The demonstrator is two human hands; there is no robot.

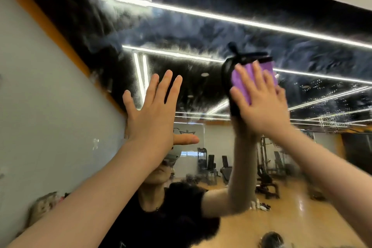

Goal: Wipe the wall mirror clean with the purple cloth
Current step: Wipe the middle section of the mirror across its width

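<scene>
The wall mirror (201, 32) fills most of the view, streaked and hazy across its upper part, with droplets at the right. My right hand (263, 104) presses the purple cloth (244, 80) flat against the glass, fingers spread over it; a black piece shows at the cloth's top and left edge. My left hand (153, 110) is flat on the mirror with fingers apart and nothing in it, to the left of the cloth. The reflection of my arms and body shows below.
A white wall panel (40, 106) with an orange edge strip (60, 34) borders the mirror on the left. The glass reflects a gym room with exercise machines (267, 183), a wooden floor and ceiling light strips.
</scene>
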